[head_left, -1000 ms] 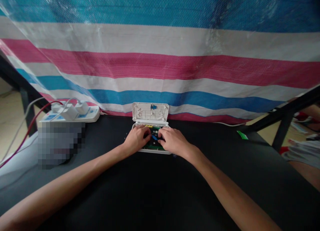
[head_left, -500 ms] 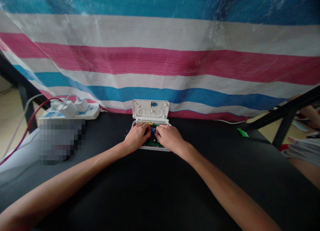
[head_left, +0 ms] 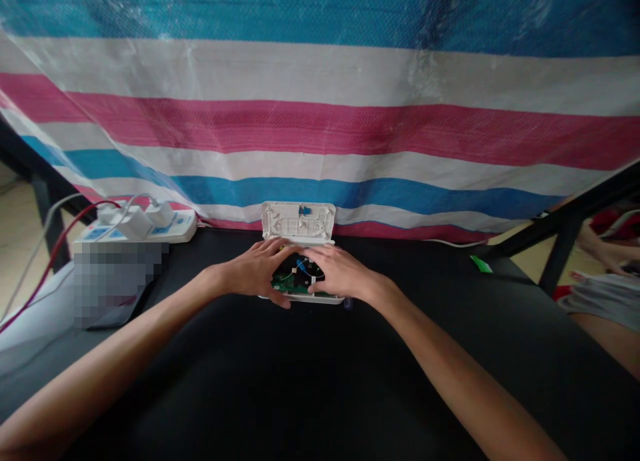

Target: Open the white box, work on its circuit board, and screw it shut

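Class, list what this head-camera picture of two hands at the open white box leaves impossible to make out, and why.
1. Head view: the white box sides lie under the left hand and right hand; grip or mere rest is unclear.
2. Parts on the green board are too small to name.
3. The item beside the power strip is blurred out.
4. A person at right is cut off by the edge.

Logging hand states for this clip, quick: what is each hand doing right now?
Left hand: closed around the left end of the open white box.
Right hand: closed around the right end of the same box.
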`<state>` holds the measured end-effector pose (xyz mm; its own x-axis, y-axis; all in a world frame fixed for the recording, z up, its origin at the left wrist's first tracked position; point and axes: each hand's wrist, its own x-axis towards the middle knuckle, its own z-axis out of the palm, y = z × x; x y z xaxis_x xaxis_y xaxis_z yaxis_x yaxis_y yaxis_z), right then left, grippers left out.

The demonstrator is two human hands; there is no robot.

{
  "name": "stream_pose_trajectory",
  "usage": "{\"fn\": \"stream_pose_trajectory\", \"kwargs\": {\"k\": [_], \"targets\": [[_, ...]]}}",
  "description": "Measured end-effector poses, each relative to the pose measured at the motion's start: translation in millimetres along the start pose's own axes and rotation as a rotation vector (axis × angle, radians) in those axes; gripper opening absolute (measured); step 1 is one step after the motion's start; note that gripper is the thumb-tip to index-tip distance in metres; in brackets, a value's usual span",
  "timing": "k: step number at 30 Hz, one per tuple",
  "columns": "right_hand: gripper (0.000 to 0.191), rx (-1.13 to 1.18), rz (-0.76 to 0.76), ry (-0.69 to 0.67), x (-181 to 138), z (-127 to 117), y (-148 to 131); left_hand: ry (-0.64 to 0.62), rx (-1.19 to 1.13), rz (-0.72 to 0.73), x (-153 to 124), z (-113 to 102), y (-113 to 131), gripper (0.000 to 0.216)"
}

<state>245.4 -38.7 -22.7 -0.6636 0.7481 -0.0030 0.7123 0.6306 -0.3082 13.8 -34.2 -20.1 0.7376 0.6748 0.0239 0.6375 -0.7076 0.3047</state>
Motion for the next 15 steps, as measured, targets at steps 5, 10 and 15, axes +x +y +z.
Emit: {"fn": "stream_pose_trajectory", "kwargs": {"k": [5,10,15], "targets": [[0.063,-0.021,-0.029,-0.009,2.3,2.1,-1.8,-0.079,0.084,-0.060,-2.8,-2.2,1.3,0.116],[0.038,-0.014,-0.015,-0.008,2.3,-3.8,-1.6,-0.141,0.111,-0.167,-5.9,-8.6,3.6,0.120],[0.043,0.025,-0.050,0.010,6.4,-6.3,4.3,-0.104,0.132,-0.127,-5.5,-7.9,2.9,0.114]]}}
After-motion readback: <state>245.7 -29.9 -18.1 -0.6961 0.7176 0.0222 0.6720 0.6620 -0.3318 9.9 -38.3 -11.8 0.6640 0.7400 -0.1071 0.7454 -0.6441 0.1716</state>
